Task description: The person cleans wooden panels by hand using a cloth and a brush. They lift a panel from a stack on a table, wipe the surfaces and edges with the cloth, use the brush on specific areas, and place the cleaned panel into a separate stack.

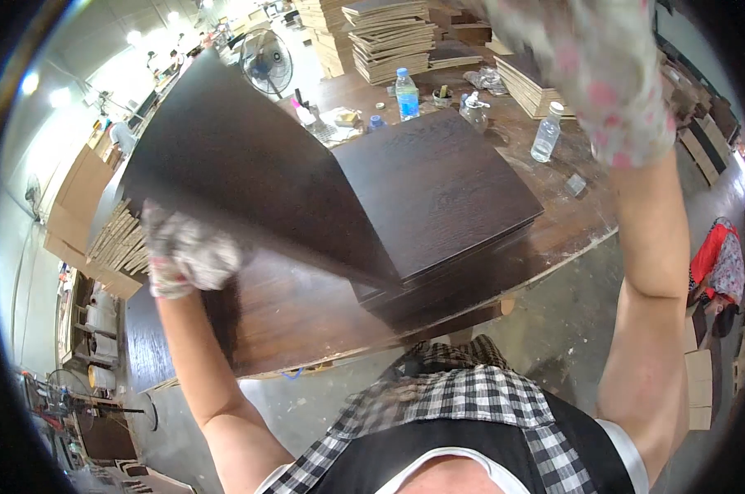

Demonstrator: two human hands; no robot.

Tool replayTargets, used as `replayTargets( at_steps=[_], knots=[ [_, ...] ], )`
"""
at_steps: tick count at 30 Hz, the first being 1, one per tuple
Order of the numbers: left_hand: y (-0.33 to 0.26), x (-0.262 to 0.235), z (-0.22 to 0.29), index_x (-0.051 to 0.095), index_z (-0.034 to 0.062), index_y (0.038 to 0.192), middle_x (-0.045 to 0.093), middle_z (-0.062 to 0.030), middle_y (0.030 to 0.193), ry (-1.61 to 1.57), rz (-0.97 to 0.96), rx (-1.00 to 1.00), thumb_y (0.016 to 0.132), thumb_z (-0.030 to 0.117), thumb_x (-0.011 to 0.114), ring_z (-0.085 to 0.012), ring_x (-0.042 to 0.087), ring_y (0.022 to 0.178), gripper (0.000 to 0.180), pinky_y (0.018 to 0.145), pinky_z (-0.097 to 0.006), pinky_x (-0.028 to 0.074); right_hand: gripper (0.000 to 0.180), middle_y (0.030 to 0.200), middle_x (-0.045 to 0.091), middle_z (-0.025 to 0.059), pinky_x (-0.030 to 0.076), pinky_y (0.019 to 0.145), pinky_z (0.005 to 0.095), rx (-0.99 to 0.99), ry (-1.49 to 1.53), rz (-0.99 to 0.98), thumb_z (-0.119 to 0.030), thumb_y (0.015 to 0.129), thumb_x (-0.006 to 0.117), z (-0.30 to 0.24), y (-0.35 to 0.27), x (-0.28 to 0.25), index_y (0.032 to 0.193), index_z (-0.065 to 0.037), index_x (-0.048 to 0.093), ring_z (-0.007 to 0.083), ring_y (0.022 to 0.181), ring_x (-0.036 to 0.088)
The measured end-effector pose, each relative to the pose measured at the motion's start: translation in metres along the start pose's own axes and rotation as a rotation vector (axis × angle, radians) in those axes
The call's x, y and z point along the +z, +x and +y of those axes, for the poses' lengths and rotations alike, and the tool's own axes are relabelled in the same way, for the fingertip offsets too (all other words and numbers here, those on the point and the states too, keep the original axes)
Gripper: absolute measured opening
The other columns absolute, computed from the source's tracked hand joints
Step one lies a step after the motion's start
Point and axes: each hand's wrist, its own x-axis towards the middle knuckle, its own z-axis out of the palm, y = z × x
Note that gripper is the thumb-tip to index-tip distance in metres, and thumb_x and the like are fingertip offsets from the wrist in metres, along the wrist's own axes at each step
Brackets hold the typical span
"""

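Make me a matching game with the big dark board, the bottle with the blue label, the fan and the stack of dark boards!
Things:
1. dark board
2. blue-label bottle
3. fan
4. stack of dark boards

Places:
A. lying flat on the table
B. tilted up, held at its edge by the left hand
C. standing upright behind the stack
D. far end of the table, top left

Pairs: 1-B, 2-C, 3-D, 4-A

Dark matt wood-grain panel (249,173), worn cloth glove (187,251), clear plastic bottles (406,93), dusty wooden workbench (570,222)
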Motion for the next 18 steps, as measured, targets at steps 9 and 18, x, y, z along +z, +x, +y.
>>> replayTargets(
  at_steps=[9, 18],
  knots=[
    [-0.049, -0.010, 0.021, 0.059, 0.0035, 0.134, 0.063, 0.0007, 0.113, 0.553, 0.151, -0.201, 0.092, 0.017, 0.066, -0.0072, 0.055, 0.097, 0.045, 0.086, -0.022, 0.044, 0.037, 0.130, 0.061, 0.0099, 0.052, 0.097, 0.0341, 1.464, 0.849, 0.725, -0.013, 0.098, 0.058, -0.042, -0.261, -0.003, 0.134, -0.003, 0.058, 0.0218, 0.120, 0.058],
    [-0.079, 0.067, -0.124, 0.046, -0.0042, 0.144, 0.062, -0.0034, 0.118, 0.322, 0.160, -0.247, 0.093, 0.004, 0.067, -0.0071, 0.058, 0.100, 0.056, 0.089, -0.022, 0.049, 0.042, 0.125, 0.065, 0.0105, 0.050, 0.098, 0.0355, 1.180, 0.034, -0.060, -0.016, 0.088, 0.072, -0.097, -0.184, 0.008, 0.127, -0.005, 0.062, 0.0219, 0.116, 0.060]
  ],
)
